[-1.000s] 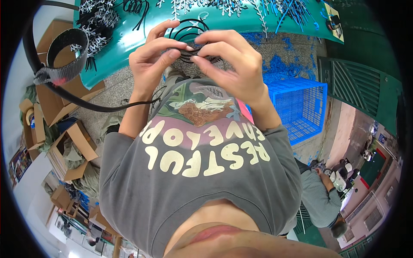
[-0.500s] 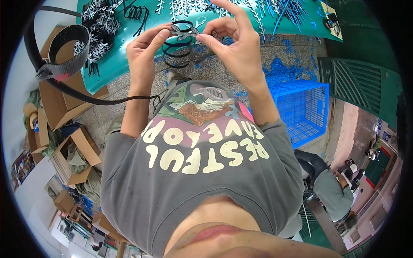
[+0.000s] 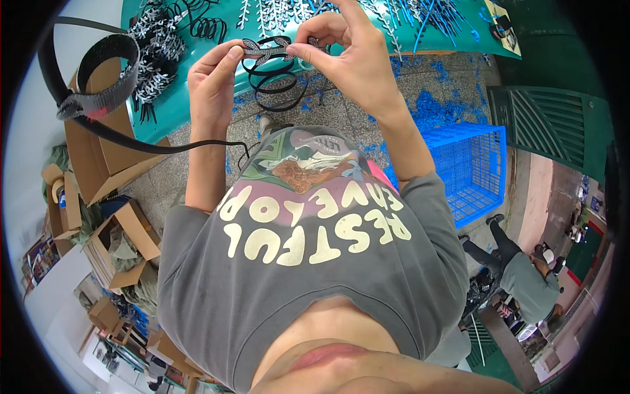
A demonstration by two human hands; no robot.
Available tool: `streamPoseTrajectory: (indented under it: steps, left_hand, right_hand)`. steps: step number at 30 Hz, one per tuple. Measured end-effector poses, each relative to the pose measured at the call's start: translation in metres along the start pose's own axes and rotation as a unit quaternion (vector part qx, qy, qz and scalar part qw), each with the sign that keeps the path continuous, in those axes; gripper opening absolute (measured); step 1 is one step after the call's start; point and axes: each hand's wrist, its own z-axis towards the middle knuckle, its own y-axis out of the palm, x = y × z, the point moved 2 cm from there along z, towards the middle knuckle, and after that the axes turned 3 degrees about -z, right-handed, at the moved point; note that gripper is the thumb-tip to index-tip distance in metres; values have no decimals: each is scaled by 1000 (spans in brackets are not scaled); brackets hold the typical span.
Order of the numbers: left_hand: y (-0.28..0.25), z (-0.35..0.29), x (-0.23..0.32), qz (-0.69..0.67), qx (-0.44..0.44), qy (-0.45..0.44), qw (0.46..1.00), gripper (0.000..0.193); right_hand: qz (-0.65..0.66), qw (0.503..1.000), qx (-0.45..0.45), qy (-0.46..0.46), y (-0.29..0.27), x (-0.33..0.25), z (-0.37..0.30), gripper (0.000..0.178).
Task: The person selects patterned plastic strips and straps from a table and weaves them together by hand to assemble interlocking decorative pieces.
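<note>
At 12 o'clock of the head view, above the edge of the teal table [image 3: 197,98], both hands meet on 1 small leaf-shaped sequin trim [image 3: 262,46]. The left hand [image 3: 211,82] pinches the trim's 9 o'clock end between thumb and forefinger; the right hand [image 3: 351,59] pinches the 3 o'clock end the same way, its other fingers curled or raised clear. The trim's long axis therefore runs roughly 9 to 3 o'clock, level between the 2 pinches, with neither hand clearly nearer its middle. It appears to sit on the topmost of several black headbands [image 3: 275,82], whose loops hang toward 6 o'clock just below the fingers; whether it is fixed to that band cannot be told. On the table at 10 o'clock lie more black bands and silver leaf trims [image 3: 154,62]; blue plastic strips [image 3: 440,16] lie at 1 o'clock. A blue crate [image 3: 476,171] stands on the floor at 3 o'clock, open cardboard boxes [image 3: 111,151] at 9 o'clock, and another person [image 3: 525,279] bends at 4 o'clock.
</note>
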Motion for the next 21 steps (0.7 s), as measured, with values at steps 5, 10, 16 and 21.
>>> streamPoseTrajectory:
  steps: [5,10,16,21]
  left_hand:
    - [-3,5,-2,-24,-29,-20,999,22]
    - [2,11,-4,-64,-53,-103,991,22]
    - [-1,21,-8,-113,-57,-142,982,20]
    - [15,21,7,81,-61,-93,990,39]
  right_hand:
    - [43,998,-41,20,1,9,5,63]
    - [-84,994,-55,-53,-3,40,8,54]
    - [104,980,-164,-41,13,88,13,23]
    - [173,969,-170,-35,14,86,9,18]
